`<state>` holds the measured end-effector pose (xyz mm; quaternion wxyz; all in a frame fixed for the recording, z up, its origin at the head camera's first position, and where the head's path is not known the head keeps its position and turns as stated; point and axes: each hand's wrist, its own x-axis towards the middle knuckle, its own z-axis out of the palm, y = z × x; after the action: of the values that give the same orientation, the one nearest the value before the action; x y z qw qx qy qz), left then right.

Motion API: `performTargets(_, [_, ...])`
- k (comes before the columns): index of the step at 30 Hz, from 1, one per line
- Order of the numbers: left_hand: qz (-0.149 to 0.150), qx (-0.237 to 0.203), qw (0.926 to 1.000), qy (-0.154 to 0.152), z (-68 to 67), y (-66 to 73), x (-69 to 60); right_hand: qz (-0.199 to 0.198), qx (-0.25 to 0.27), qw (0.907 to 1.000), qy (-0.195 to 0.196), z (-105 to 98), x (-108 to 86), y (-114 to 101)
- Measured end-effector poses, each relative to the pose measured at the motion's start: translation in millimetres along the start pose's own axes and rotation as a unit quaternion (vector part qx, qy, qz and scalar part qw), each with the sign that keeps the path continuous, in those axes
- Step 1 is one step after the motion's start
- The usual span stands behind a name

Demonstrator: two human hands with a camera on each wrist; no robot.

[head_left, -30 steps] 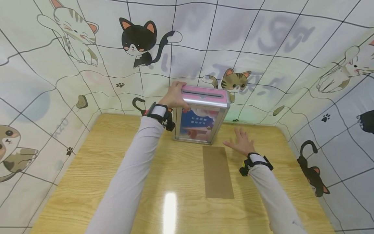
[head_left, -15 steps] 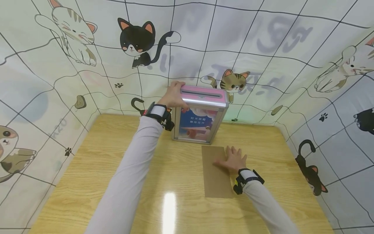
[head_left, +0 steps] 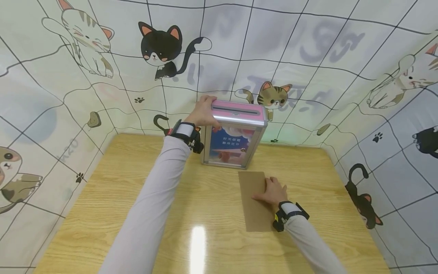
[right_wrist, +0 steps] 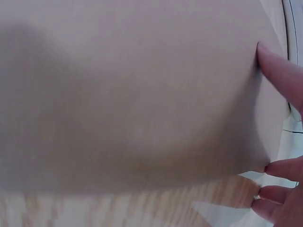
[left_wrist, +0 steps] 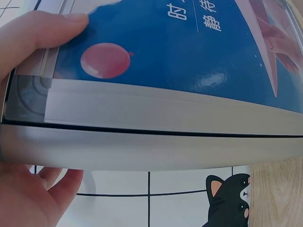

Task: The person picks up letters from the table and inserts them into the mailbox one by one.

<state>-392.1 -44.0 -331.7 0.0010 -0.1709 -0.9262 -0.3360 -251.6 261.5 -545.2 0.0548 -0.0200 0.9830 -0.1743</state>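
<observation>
A pink-topped silver letter box (head_left: 239,114) with a slot in its lid stands upright at the back of the table. My left hand (head_left: 203,112) grips its upper left corner. In the left wrist view the thumb (left_wrist: 42,33) lies on the box's blue printed front (left_wrist: 165,61), and the other fingers are behind. A flat brown kraft-paper envelope (head_left: 251,190) lies in front of the box, to its right. My right hand (head_left: 275,192) pinches its right edge, thumb (right_wrist: 281,75) on the upper face and fingertips at the edge. Whether any fingertip is beneath it is hidden.
The wooden table (head_left: 137,167) is edged by a cat-patterned cloth wall (head_left: 222,45) at the back and both sides. The box stands close to the back wall. A bright reflection shows on the table's front part.
My right hand has come toward me and left onto the envelope, its spread fingers now bent at the edge. The envelope has turned slightly. My left hand stays on the letter box.
</observation>
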Motion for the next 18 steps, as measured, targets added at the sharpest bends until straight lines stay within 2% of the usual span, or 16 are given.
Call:
performTargets(5, [0.000, 0.003, 1.0000, 0.000, -0.6, -0.1, -0.3, -0.007, 0.001, 0.9999, 0.008, 1, 3.3, 5])
performTargets(8, [0.002, 0.003, 1.0000, 0.002, -0.3, -0.4, 0.1, -0.002, 0.022, 0.9998, 0.005, 0, 4.9, 3])
performTargets(18, [0.003, -0.004, 1.0000, 0.001, 1.3, -2.5, 0.4, 0.043, 0.037, 0.9981, -0.025, -7, 5.6, -7])
